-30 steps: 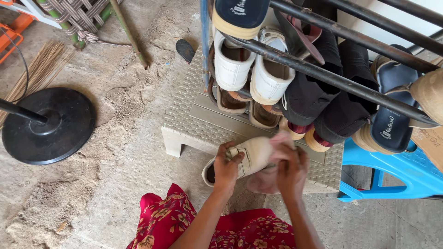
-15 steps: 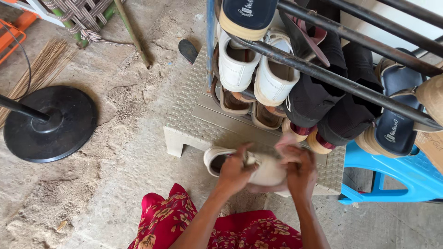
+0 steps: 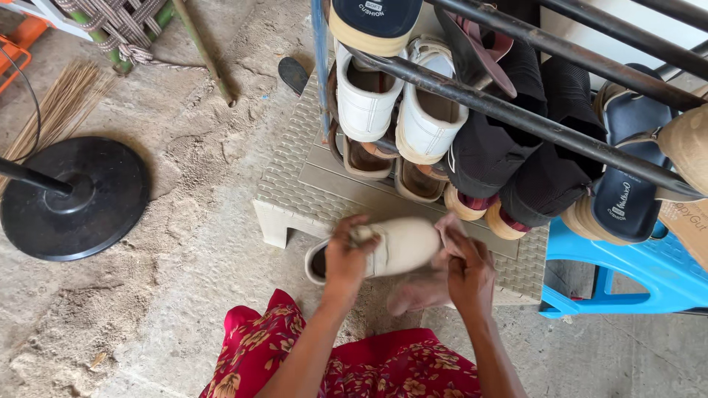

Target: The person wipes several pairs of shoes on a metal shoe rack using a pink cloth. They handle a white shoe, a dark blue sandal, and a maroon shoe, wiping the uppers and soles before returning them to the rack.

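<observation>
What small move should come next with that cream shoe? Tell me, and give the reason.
Probably draw the pink cloth along the cream shoe toward its toe. The left hand grips the shoe near its opening, holding it sideways above the beige stool, while the right hand presses the cloth at the toe end.

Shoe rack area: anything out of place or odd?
One dark sole-shaped piece lies loose on the floor left of the shoe rack, apart from the shelved shoes. Loose dirt covers the cracked floor. Otherwise nothing stands out.
</observation>
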